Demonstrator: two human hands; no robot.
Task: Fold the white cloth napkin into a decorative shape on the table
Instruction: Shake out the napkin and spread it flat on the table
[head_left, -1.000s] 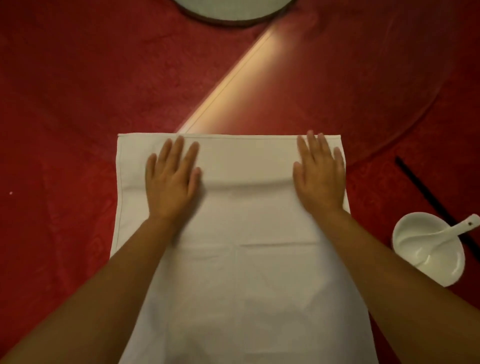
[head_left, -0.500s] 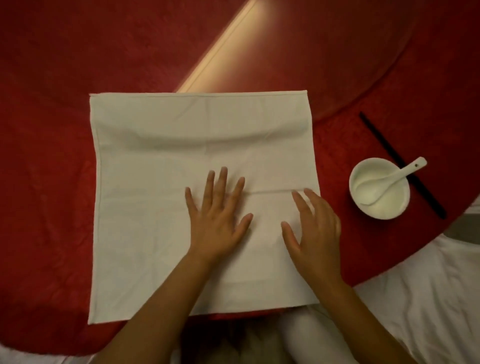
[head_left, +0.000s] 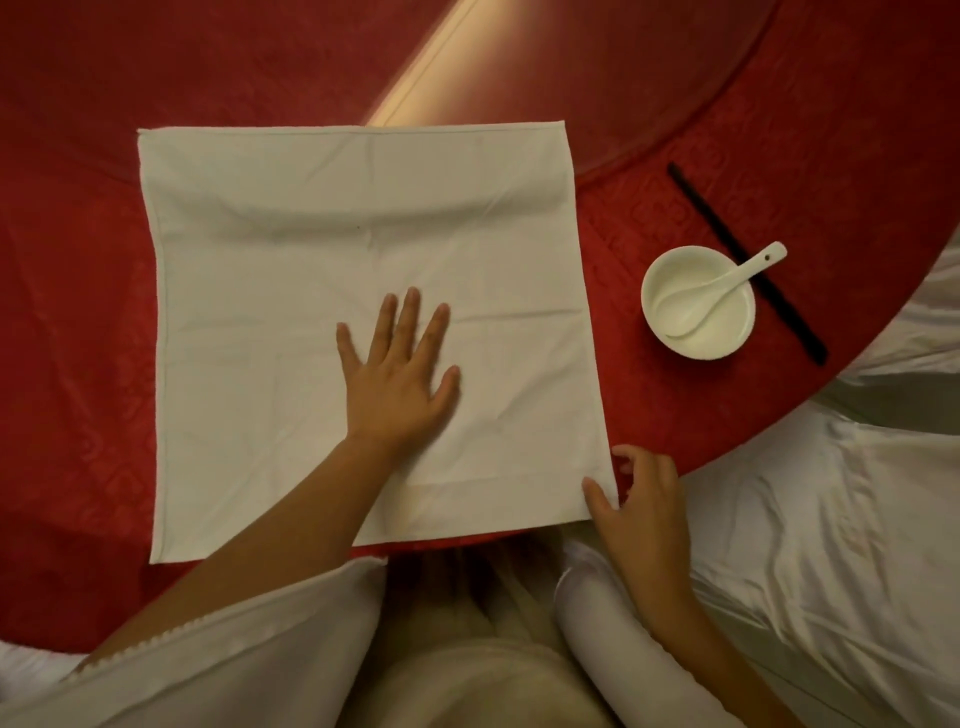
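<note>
The white cloth napkin (head_left: 311, 291) lies spread out as a square on the red tablecloth (head_left: 78, 312), with faint creases across it. My left hand (head_left: 397, 369) rests flat on the napkin's middle, fingers spread, palm down. At the napkin's near right corner is my right hand (head_left: 641, 499): its thumb touches the corner's edge and the fingers curl just beyond it. I cannot tell whether the corner is pinched.
A white bowl (head_left: 727, 343) holding a white spoon (head_left: 727, 283) stands to the right of the napkin, beside black chopsticks (head_left: 748, 262). The round table's edge curves down on the right, with white satin fabric (head_left: 831, 519) below it. A glass turntable (head_left: 597, 62) lies beyond the napkin.
Both hands slid from the napkin's far edge toward me. The left hand stays flat in the middle, while the right hand moved off the cloth to its near right corner.
</note>
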